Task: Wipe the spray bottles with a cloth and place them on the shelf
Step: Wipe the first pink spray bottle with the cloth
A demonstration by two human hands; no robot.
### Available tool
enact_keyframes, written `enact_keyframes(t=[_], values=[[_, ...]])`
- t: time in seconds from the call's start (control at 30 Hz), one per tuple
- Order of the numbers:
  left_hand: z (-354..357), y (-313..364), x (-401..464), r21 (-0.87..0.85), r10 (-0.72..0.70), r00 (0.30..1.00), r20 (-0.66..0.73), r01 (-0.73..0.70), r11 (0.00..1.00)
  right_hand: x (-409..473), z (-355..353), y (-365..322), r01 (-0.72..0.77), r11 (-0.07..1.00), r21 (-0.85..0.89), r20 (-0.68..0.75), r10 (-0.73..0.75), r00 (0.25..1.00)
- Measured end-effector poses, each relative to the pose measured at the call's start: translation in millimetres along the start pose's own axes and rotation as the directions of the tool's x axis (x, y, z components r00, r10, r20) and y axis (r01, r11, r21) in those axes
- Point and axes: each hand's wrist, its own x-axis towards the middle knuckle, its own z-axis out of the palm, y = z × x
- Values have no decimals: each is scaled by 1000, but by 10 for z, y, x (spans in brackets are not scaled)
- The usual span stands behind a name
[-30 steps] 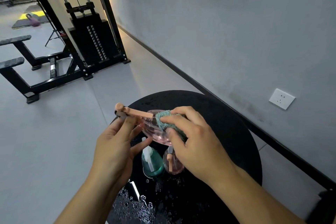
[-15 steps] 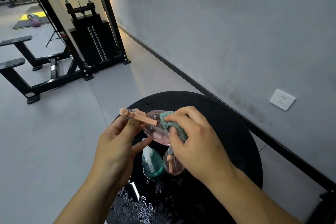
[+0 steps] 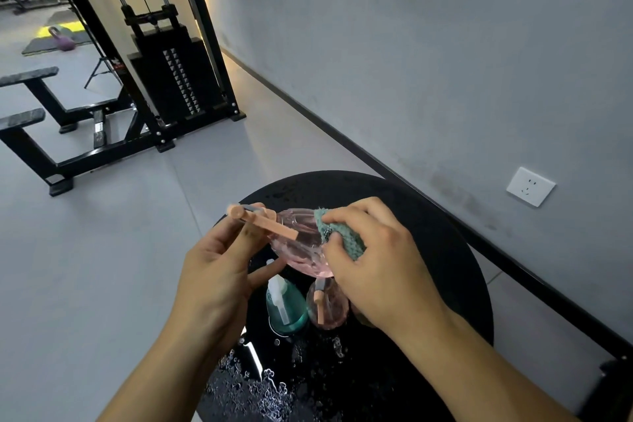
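My left hand (image 3: pixel 215 284) grips the neck of a clear pink spray bottle (image 3: pixel 301 243), which lies tilted on its side above the table, its peach nozzle pointing left. My right hand (image 3: pixel 380 267) pinches a teal cloth (image 3: pixel 346 233) and presses it against the bottle's body. Below them on the round black table (image 3: pixel 428 250) stand a teal spray bottle (image 3: pixel 286 308) with a white pump and a second small pink spray bottle (image 3: pixel 329 308), side by side. No shelf is in view.
Water drops cover the near part of the table top. A grey wall with a white socket (image 3: pixel 530 186) runs along the right. A black cable weight machine (image 3: pixel 164 79) and benches (image 3: pixel 27 113) stand on the grey floor at the far left.
The pink bottle has turned a little in my left hand, its nozzle dipping. My right hand has rubbed the cloth slightly along the bottle's body.
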Motion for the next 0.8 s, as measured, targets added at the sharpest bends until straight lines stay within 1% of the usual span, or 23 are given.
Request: enact_keyframes(t=[0.07,0.17,0.2,0.23,0.37,0.43,0.6,0.67,0.8], values=[[6,-1,-7,6,2,1000,13,-2,1000,0,7,-20,17,1000,7,22,-17,1000],[15,-26,-23,41,2,1000,29,-4,999,-16,39,-74,112,994,-3,98,-111,989],[12,-34,-24,51,3,999,32,-5,999,-19,48,-79,126,992,-18,109,-123,986],[9,-36,-23,56,4,999,34,-6,998,-19,51,-74,117,993,-26,105,-113,988],[6,-8,-11,23,26,999,28,-27,999,-4,13,-9,-16,1000,20,28,15,999],[5,1,-9,14,28,999,25,-29,999,-6,1,-3,-24,999,45,32,23,999],[25,-29,-28,43,27,998,51,-29,999,-36,27,-94,116,993,2,103,-116,988],[29,-19,-27,37,27,999,41,-29,999,-26,27,-71,83,996,16,85,-84,993],[-5,13,-1,5,30,1000,6,-30,1000,-6,-6,6,-67,994,87,39,64,997]])
